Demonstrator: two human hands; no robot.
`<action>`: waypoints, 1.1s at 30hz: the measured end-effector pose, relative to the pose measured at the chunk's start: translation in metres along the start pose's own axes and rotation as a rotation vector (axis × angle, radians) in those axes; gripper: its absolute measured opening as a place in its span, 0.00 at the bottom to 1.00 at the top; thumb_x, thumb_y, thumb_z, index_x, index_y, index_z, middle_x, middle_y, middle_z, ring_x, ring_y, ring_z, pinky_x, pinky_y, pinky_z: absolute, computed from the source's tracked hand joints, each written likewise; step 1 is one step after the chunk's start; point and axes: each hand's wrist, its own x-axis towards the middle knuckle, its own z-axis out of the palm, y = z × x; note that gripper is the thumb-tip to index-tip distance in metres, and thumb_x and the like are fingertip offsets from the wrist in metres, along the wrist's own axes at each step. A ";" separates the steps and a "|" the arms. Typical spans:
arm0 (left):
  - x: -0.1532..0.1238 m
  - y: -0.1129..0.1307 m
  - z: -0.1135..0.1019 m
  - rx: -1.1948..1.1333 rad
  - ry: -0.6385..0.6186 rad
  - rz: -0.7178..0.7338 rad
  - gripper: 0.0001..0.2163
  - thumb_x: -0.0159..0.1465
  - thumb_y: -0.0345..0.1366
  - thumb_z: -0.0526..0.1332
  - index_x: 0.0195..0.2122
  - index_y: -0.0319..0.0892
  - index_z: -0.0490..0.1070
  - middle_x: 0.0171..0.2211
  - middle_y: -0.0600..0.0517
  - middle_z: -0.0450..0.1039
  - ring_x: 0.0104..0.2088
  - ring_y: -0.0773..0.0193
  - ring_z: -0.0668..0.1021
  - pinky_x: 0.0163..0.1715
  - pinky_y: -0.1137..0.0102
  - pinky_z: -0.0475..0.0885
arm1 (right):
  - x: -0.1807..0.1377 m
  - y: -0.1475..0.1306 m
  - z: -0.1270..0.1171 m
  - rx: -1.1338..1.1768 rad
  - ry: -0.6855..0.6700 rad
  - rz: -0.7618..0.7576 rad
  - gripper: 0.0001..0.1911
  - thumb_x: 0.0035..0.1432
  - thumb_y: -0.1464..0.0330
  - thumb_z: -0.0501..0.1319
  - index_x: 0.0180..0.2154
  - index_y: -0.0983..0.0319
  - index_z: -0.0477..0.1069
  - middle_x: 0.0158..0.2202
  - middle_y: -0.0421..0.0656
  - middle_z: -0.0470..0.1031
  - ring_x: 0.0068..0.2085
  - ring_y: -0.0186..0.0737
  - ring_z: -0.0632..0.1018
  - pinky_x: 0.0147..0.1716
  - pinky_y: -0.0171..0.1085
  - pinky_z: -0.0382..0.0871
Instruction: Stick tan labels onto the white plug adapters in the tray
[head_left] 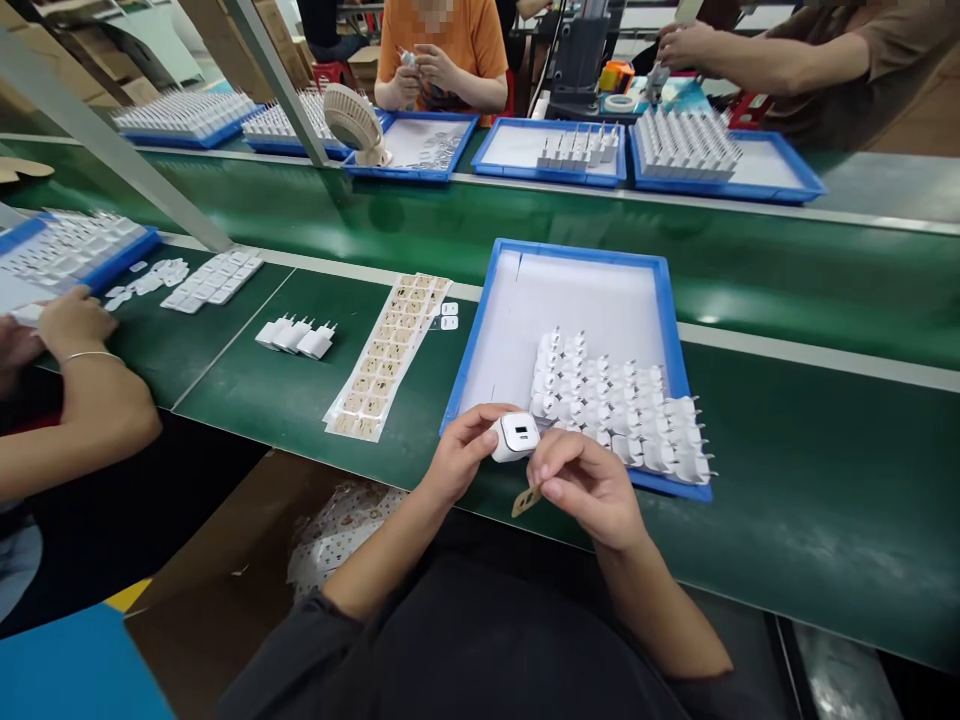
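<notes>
My left hand (pixel 459 455) is closed around a small white charger plug (pixel 516 436), its port face turned towards me. My right hand (pixel 581 485) is next to it with fingers pinched, and a small tan sticker (pixel 526 500) hangs below its thumb. Both hands hover at the near edge of a blue tray (pixel 570 265) holding several white charger plugs (pixel 622 405) laid in rows. To the left of the tray a sheet of tan stickers (pixel 390 355) lies on the green table.
Three white plugs (pixel 296 337) and flat white parts (pixel 214 280) lie further left. A person's arm (pixel 71 400) works at the left by another blue tray (pixel 120 260). Across the green belt (pixel 750 260), people handle parts over blue trays (pixel 551 150); a small fan (pixel 354 122) stands there.
</notes>
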 end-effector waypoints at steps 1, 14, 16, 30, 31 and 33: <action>0.000 0.000 -0.001 0.068 -0.014 0.039 0.18 0.68 0.53 0.64 0.44 0.43 0.81 0.49 0.43 0.82 0.50 0.53 0.82 0.52 0.61 0.77 | 0.000 0.001 0.000 0.024 -0.028 -0.001 0.03 0.66 0.67 0.67 0.37 0.58 0.76 0.30 0.41 0.74 0.30 0.38 0.75 0.29 0.38 0.71; -0.011 -0.002 0.008 0.175 -0.122 0.111 0.26 0.70 0.50 0.63 0.65 0.44 0.67 0.60 0.39 0.77 0.56 0.51 0.83 0.55 0.59 0.79 | -0.002 0.008 0.006 0.062 -0.080 -0.052 0.02 0.65 0.68 0.67 0.36 0.57 0.77 0.29 0.40 0.75 0.31 0.38 0.75 0.32 0.39 0.71; -0.010 -0.001 0.004 0.209 -0.129 0.112 0.25 0.69 0.46 0.66 0.65 0.45 0.68 0.60 0.39 0.77 0.57 0.51 0.83 0.56 0.60 0.79 | -0.003 0.006 0.006 0.053 -0.085 -0.031 0.03 0.65 0.68 0.67 0.36 0.57 0.77 0.29 0.40 0.75 0.30 0.38 0.75 0.32 0.38 0.71; -0.004 0.031 -0.001 0.691 -0.217 0.481 0.22 0.67 0.35 0.69 0.62 0.46 0.70 0.55 0.42 0.80 0.56 0.55 0.82 0.54 0.62 0.80 | 0.007 -0.004 -0.017 -0.157 0.251 0.181 0.04 0.64 0.65 0.69 0.37 0.57 0.78 0.33 0.41 0.77 0.33 0.38 0.77 0.33 0.36 0.73; -0.004 0.032 -0.002 0.720 -0.209 0.489 0.22 0.67 0.35 0.69 0.63 0.47 0.71 0.55 0.42 0.80 0.55 0.55 0.83 0.53 0.62 0.81 | 0.007 -0.004 -0.016 -0.154 0.255 0.187 0.04 0.64 0.65 0.69 0.37 0.57 0.78 0.33 0.41 0.77 0.33 0.38 0.77 0.33 0.36 0.74; -0.004 0.032 -0.002 0.755 -0.198 0.504 0.23 0.68 0.36 0.69 0.63 0.47 0.71 0.53 0.42 0.80 0.53 0.55 0.83 0.52 0.62 0.81 | 0.007 -0.004 -0.016 -0.156 0.254 0.196 0.04 0.63 0.64 0.70 0.37 0.57 0.78 0.33 0.41 0.77 0.34 0.38 0.77 0.34 0.36 0.74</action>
